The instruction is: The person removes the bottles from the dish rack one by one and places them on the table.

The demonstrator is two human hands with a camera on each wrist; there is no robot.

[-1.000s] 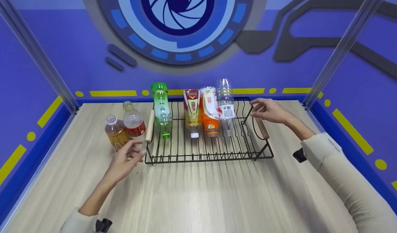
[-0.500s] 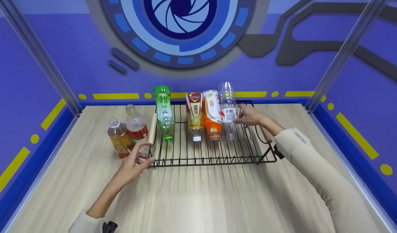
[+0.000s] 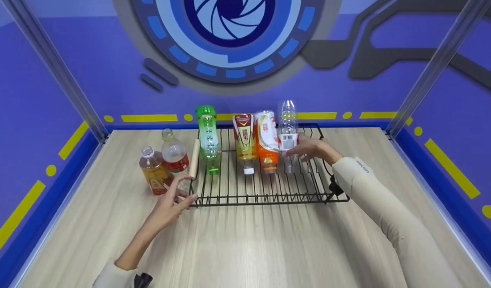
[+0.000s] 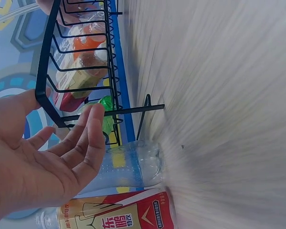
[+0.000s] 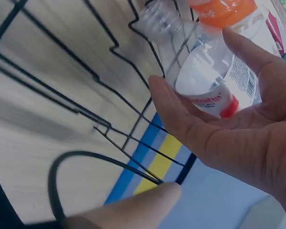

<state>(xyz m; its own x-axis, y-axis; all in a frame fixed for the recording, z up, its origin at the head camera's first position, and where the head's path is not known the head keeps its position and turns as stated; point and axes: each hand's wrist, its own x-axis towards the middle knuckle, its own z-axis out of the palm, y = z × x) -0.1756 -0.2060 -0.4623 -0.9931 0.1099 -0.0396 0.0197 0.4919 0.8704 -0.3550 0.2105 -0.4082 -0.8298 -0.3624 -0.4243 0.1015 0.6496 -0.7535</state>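
Moved: right hand (image 3: 311, 149) has left the rack's right handle and now reaches the clear bottle (image 3: 287, 132).
Right fingers: straight and apart, cupping its labelled middle; not yet closed.
Bottle: leans neck-down in the rack (image 3: 269, 192), rightmost of four; long axis runs away from the person.
Left hand (image 3: 171, 202): fingers loose and apart at the rack's near-left corner, holding nothing.
Nearer hand: right.

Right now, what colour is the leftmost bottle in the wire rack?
Green bottle, fading paler mid-body; clearest in the head view.
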